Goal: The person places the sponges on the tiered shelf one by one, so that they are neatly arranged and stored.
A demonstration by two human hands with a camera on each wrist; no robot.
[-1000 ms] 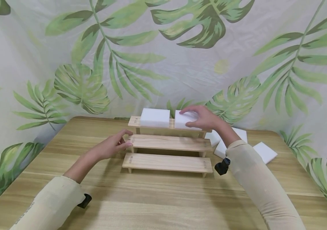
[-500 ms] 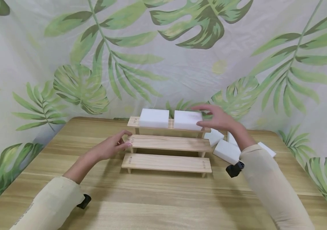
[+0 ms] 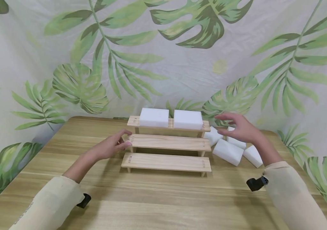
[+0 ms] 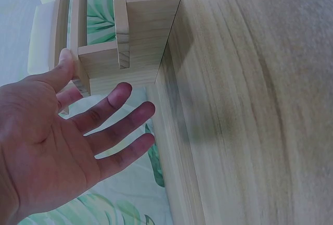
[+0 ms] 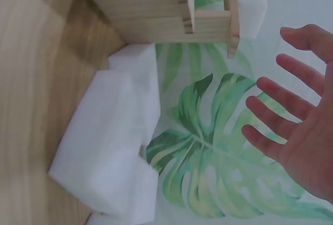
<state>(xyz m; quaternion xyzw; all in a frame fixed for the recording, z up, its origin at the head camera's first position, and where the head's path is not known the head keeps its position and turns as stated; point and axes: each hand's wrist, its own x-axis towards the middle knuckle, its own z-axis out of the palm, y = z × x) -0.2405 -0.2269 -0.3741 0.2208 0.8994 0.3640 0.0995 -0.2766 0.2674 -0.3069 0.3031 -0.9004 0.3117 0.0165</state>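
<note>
Stepped stand (image 3: 167,141) runs sideways, descending frontward, left hand (image 3: 110,147) pinching it, right hand (image 3: 240,128) outspread.

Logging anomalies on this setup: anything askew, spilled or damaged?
Mildly askew: the loose white blocks lie jumbled at differing angles on the table beside the wooden stand, unlike the two blocks set side by side on its top shelf. No spill or damage shows.
</note>
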